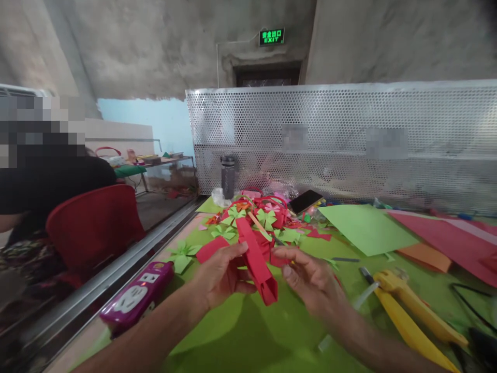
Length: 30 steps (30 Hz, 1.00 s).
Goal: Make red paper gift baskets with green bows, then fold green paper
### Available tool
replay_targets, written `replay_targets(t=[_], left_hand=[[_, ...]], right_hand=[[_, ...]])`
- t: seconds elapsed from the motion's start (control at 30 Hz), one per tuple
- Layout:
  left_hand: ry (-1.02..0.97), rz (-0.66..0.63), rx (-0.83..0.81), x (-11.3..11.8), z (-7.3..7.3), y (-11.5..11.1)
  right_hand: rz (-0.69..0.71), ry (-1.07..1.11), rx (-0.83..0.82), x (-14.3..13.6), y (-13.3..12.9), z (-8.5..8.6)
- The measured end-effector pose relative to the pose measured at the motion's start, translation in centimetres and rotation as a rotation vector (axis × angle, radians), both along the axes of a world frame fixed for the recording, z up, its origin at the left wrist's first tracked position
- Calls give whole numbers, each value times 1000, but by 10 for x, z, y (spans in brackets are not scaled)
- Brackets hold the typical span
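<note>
A long red folded-paper piece (256,259), hollow at its near end, slants above the green table (240,342). My left hand (223,272) grips it from the left, thumb on top and fingers underneath. To its right, my right hand (306,272) has thumb and fingers bent close together near a small red part (280,257); whether it pinches that part is hard to tell. Behind the hands lies a pile of red paper pieces with green paper flowers (266,218). Another green paper flower (184,255) sits to the left.
A purple case (137,295) lies left; a yellow glue gun (415,305) lies right. Green sheets (368,228), red sheets (454,241), a phone (306,201) and a dark bottle (228,177) are behind. A person (50,176) sits left by a red chair (97,228).
</note>
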State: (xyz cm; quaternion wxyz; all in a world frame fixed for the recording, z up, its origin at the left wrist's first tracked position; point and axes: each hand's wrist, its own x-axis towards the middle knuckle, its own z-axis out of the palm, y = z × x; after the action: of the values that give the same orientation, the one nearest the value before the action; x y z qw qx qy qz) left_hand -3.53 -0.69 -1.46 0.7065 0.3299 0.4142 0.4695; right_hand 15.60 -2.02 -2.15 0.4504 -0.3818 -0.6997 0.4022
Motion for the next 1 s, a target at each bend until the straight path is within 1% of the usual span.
replay_targets(t=[0.1,0.23,0.37,0.5,0.63,0.7,0.83,0.9,1.0], left_hand=[[16,-41,-14,2,1,-2],[86,-60,37,3,1,-3],[134,-56,66,5,-1,-3],[159,-53,107,7,-3,-6],[181,4,146,9,-3,-8],[140,20,126,9,-2,-7],[-40,50,71,5,2,-2],[-86,65,79,4,3,0],[-139,48,99,4,3,0]], right_hand=[[39,-28,44,0,-5,-1],[107,-42,-16,-1,-8,-1],[159,-9,-46,-4,-7,2],[123,-11,-77,-6,-6,3],[58,-53,-86,-6,-8,2],[47,-39,-67,-5,-9,1],[43,19,12,-3,-9,-3],[28,-5,22,-3,-8,-5],[-17,-49,23,-4,-8,-6]])
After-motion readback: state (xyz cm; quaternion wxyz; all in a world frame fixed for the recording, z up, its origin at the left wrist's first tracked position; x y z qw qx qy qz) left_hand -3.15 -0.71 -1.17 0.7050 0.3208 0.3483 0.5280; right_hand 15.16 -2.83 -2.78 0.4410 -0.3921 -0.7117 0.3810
